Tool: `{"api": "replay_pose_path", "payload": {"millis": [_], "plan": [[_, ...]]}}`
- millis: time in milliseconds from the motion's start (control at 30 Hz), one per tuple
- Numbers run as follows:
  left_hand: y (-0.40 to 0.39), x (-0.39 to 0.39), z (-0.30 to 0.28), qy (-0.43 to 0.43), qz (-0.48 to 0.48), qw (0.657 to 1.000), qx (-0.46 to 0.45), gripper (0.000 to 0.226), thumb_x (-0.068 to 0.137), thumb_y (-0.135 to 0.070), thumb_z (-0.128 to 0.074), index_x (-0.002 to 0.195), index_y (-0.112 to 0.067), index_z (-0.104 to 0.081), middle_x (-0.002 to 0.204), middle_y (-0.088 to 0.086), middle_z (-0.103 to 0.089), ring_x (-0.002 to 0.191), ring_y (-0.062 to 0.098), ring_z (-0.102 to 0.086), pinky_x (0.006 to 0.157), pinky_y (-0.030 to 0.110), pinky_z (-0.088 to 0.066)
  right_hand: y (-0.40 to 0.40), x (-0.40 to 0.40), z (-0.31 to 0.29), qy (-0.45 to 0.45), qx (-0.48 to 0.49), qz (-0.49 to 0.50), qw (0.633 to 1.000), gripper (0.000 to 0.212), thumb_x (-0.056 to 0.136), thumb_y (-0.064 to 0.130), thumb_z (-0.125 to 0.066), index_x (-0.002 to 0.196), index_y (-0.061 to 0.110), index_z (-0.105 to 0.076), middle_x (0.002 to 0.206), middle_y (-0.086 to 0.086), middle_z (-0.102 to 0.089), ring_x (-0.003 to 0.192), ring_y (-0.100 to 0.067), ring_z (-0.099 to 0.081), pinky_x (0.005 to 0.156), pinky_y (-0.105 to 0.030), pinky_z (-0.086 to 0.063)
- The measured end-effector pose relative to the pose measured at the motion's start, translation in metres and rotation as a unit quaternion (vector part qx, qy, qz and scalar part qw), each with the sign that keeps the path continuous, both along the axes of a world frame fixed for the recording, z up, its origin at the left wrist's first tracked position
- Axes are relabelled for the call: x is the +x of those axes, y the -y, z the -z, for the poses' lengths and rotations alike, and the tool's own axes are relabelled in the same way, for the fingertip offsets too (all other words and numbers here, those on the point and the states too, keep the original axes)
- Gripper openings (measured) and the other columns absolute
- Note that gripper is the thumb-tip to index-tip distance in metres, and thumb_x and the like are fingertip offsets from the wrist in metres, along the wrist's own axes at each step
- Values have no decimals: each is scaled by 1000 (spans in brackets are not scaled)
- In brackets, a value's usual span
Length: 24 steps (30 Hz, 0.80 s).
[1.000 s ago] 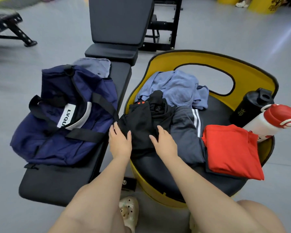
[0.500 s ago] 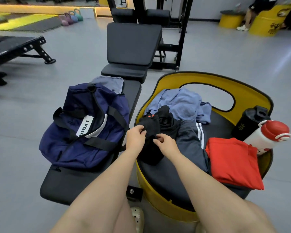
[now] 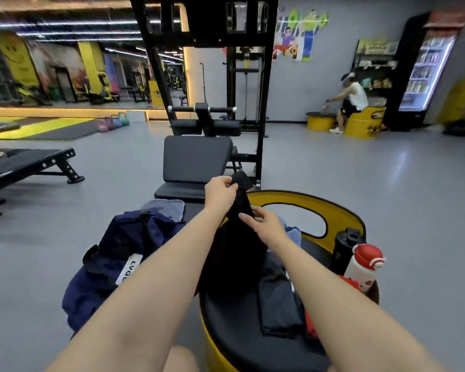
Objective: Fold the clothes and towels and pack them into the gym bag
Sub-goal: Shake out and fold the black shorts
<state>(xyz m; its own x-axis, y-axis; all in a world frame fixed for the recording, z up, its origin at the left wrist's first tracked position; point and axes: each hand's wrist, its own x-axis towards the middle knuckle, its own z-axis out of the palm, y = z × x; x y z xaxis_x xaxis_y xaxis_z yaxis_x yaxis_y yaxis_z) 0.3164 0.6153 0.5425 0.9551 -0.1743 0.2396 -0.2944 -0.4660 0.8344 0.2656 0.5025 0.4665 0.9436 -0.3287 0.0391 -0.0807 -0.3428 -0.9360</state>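
At frame centre, your left hand [image 3: 220,190] pinches the black garment's [image 3: 234,253] top edge; your right hand [image 3: 266,226] grips it lower. The navy gym bag [image 3: 113,264] sits lower left.

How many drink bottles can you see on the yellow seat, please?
2: a black bottle by the seat's yellow backrest, and a white bottle with a red lid just right of it. Clothes may hide others.

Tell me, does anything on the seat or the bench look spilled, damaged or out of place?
Nothing stands out. Both bottles stand upright on the seat, nothing is spilled, and the bag lies on the bench.
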Motion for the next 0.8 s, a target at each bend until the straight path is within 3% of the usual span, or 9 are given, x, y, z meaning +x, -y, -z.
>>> {"api": "replay_pose_path", "payload": {"millis": [67, 133, 167, 267, 367, 500, 600, 700, 800], "plan": [[6, -6, -28, 21, -6, 1000, -14, 42, 91, -9, -54, 53, -14, -36, 55, 0, -39, 64, 20, -42, 49, 24, -28, 5, -4, -26, 18, -36, 12, 999, 52, 84, 25, -72, 131, 12, -54, 121, -6, -64, 109, -22, -61, 98, -40, -49], [11, -10, -53, 24, -8, 999, -37, 36, 91, -10, -55, 59, -12, -40, 59, 0, -40, 57, 15, -40, 51, 17, -36, 11, -6, -52, 23, -87, 33, 995, 50, 83, 23, -73, 130, 15, -56, 120, -2, -64, 110, -21, -61, 95, -36, -49], [13, -13, -67, 22, -6, 998, -61, 28, 91, -10, -55, 65, -10, -47, 64, 1, -46, 59, 14, -45, 60, 19, -46, 13, -7, -64, 24, -102, 40, 994, 50, 83, 23, -73, 130, 16, -56, 121, -1, -64, 109, -20, -61, 94, -35, -50], [16, -22, -103, 7, 19, 989, -148, 7, 93, -12, -57, 94, -10, -64, 95, 6, -61, 88, 19, -58, 83, 38, -56, 16, -12, -95, 26, -109, 44, 993, 48, 85, 23, -70, 130, 18, -55, 121, -1, -63, 104, -19, -62, 89, -36, -52], [14, -34, -138, 1, 31, 979, -203, 31, 95, -11, -54, 126, -8, -57, 119, 7, -57, 99, 19, -56, 76, 27, -54, 19, -20, -120, 38, -113, 46, 992, 43, 87, 22, -68, 128, 16, -56, 116, -3, -63, 100, -20, -62, 80, -29, -50], [4, -52, -180, 21, 29, 971, -234, 31, 96, -9, -52, 126, -7, -57, 113, 2, -53, 101, 20, -53, 76, 24, -53, 27, -34, -151, 46, -149, 65, 986, 22, 89, 22, -65, 110, 14, -67, 94, -3, -66, 90, -20, -64, 71, -28, -49], [-6, -61, -201, 30, 26, 962, -269, 19, 97, -7, -50, 112, -9, -61, 100, 0, -48, 98, 20, -51, 79, 27, -54, 29, -46, -182, 66, -180, 92, 977, 8, 90, 18, -61, 85, 13, -66, 82, -5, -64, 78, -19, -60, 67, -30, -46], [-13, -66, -213, 46, 22, 957, -286, 34, 97, -7, -50, 131, -5, -52, 118, 5, -49, 104, 21, -51, 86, 31, -54, 27, -54, -210, 100, -163, 103, 976, 21, 88, 13, -63, 67, 16, -60, 75, -5, -60, 74, -20, -59, 67, -31, -49], [-17, -68, -213, 53, 49, 962, -263, 39, 96, -17, -53, 135, -9, -50, 126, 6, -51, 110, 20, -52, 90, 33, -53, 24, -60, -234, 129, -137, 119, 975, 16, 85, 9, -65, 69, 7, -63, 77, -11, -62, 75, -27, -62, 71, -39, -57]]}}
